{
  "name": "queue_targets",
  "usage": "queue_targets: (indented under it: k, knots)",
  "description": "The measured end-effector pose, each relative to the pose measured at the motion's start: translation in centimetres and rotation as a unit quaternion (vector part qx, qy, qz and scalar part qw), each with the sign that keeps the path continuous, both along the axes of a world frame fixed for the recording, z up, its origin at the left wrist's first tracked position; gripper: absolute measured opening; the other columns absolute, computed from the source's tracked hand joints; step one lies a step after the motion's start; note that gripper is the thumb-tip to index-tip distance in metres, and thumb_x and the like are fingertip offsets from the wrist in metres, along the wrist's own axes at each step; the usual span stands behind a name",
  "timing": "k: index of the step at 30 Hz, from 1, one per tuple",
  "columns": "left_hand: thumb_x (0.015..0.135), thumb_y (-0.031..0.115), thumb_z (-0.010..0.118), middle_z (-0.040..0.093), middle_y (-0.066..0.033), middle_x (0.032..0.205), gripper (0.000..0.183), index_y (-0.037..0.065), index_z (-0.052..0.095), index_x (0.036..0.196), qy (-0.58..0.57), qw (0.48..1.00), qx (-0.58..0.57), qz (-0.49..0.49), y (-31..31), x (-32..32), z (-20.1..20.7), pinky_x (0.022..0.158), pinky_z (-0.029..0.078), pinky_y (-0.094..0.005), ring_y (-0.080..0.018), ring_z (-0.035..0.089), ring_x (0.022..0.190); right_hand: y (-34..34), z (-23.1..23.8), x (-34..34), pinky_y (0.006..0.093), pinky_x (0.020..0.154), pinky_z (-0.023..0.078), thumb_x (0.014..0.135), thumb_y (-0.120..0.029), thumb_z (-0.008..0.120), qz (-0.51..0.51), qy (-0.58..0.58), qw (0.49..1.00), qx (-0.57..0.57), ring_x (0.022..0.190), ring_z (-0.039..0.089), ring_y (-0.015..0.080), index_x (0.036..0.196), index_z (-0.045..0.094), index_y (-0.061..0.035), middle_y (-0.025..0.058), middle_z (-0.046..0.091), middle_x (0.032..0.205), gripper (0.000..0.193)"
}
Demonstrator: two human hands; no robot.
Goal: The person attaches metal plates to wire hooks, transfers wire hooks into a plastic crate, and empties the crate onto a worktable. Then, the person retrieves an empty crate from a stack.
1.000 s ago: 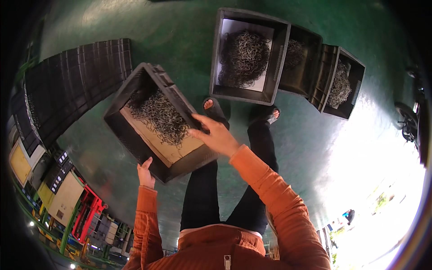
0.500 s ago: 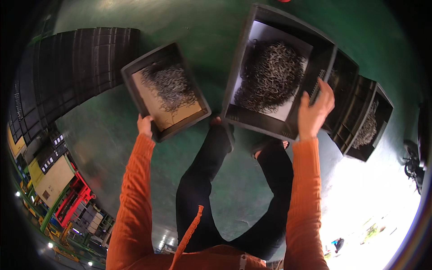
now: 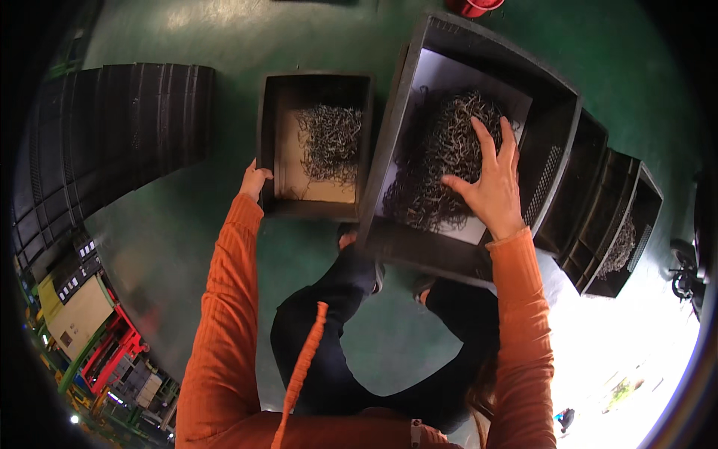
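Left hand (image 3: 256,180) clasps small black plastic crate (image 3: 318,209) by left edge, near green floor (image 3: 235,123); splayed right hand (image 3: 493,187) overhangs bent grey metal pieces (image 3: 443,142) in larger black crate (image 3: 422,247).

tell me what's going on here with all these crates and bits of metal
A person is handling two dark crates of small bent metal pieces. The left hand holds the near-left edge of the brown-lined crate. The right hand is spread over the pile in the white-lined crate beside it; whether the fingertips touch is hard to tell. The brown-lined crate has its own smaller heap. More dark crates stand to the right.
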State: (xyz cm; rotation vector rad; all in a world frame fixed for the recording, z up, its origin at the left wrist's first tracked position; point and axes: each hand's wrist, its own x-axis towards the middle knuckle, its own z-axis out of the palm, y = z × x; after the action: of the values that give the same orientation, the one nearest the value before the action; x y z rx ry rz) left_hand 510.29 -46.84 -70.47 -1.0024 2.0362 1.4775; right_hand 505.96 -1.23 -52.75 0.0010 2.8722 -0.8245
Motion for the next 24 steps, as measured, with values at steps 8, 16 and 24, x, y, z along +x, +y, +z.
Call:
queue_targets:
  k: [8, 16, 24]
  knots:
    - [0.062, -0.002, 0.05, 0.056, -0.0085, 0.085, 0.041, 0.001, 0.052, 0.103, -0.016, 0.999, 0.03, -0.039, -0.2, -2.1, -4.4, 0.072, 0.042, -0.0295, -0.0205, 0.052, 0.076, 1.5, -0.2, -0.6, 0.0399, 0.076, 0.045, 0.055, 0.0, 0.063, 0.076, 0.033, 0.994, -0.064, 0.094, 0.046, 0.0326, 0.097, 0.052, -0.0101, 0.0115, 0.044, 0.098, 0.044]
    - [0.059, 0.006, 0.056, 0.059, -0.012, 0.087, 0.045, 0.0, 0.053, 0.103, -0.028, 0.993, -0.092, -0.064, -0.4, -1.9, -6.1, 0.074, 0.043, -0.0308, -0.0219, 0.055, 0.081, 0.8, 2.5, 6.9, 0.0413, 0.076, 0.041, 0.045, 0.001, 0.068, 0.136, 0.108, 0.985, -0.006, 0.09, 0.046, 0.0319, 0.09, 0.053, -0.0046, 0.0127, 0.043, 0.091, 0.048]
    - [0.063, 0.017, 0.065, 0.046, -0.0202, 0.123, 0.081, 0.012, 0.027, 0.134, 0.072, 0.938, -0.282, -0.188, 0.4, -1.5, -5.1, 0.094, 0.036, -0.0362, -0.0331, 0.045, 0.112, 1.4, 2.0, 9.6, 0.0418, 0.076, 0.042, 0.044, -0.003, 0.069, 0.11, 0.178, 0.978, -0.008, 0.089, 0.047, 0.0318, 0.085, 0.055, -0.0059, 0.0108, 0.043, 0.088, 0.043]
